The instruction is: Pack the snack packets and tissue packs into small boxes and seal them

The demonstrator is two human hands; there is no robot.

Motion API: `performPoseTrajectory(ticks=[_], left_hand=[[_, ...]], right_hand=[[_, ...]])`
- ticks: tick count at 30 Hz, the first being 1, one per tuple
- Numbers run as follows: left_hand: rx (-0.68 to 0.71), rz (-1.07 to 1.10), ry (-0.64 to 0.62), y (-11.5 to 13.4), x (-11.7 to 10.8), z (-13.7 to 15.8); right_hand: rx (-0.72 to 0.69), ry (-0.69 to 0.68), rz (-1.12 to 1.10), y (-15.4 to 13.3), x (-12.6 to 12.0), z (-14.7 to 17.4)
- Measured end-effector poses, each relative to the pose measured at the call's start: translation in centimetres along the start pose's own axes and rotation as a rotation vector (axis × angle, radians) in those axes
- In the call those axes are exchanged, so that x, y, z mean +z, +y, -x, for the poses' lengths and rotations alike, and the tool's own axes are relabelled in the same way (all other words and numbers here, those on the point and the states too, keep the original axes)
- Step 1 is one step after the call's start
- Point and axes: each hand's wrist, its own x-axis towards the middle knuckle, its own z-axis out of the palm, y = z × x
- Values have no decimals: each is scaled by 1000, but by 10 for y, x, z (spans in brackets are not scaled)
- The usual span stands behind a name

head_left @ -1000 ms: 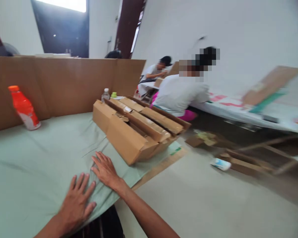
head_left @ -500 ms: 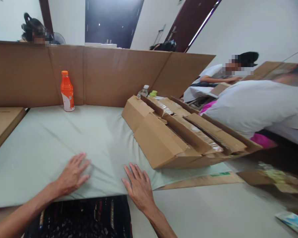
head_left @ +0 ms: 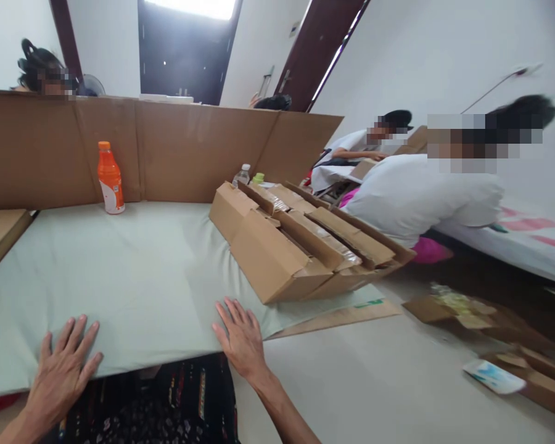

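My left hand [head_left: 63,364] lies flat near the front left edge of the pale green cloth [head_left: 134,277], its fingers spread and nothing in it. Palm down, my right hand [head_left: 241,338] rests at the cloth's front edge on the right, fingers stretched out and holding nothing. Just beyond my right hand stands an open cardboard box [head_left: 268,259] with several dividers or smaller boxes inside. Plastic wrapping shines between the cardboard pieces.
An orange bottle [head_left: 110,179] stands before a tall cardboard screen [head_left: 189,154]. Behind the box are a clear bottle [head_left: 242,174] and a green-capped item [head_left: 258,178]. A flat carton [head_left: 2,234] lies left. A person in white [head_left: 425,191] sits at right; others work farther back.
My left hand has moved left and toward me across the cloth. My right hand stays at the front edge. The view has turned right, and the person in white has shifted into fuller view.
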Motion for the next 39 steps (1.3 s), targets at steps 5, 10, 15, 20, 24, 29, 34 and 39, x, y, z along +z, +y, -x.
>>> performPoseTrajectory(ticks=[5, 10, 15, 20, 24, 29, 34, 39], left_hand=[[14, -34, 30, 3, -8, -3], [25, -27, 60, 0, -3, -3], [57, -61, 95, -4, 1, -2], [43, -70, 125, -3, 3, -1], [39, -73, 121, -1, 1, 1], [16, -78, 101, 1, -2, 1], [5, -67, 81, 2, -3, 0], [-7, -42, 47, 0, -7, 0]], right_hand=[[6, 6, -17, -3, -3, -1], [44, -8, -35, -6, -7, -5], [72, -14, -51, -7, -5, -7], [64, -4, -47, -6, -3, -6], [52, 1, -46, -3, -1, -4], [43, -12, -41, -1, -1, -2], [34, -2, -41, -1, -3, 1], [29, 30, -40, -1, 0, 3]])
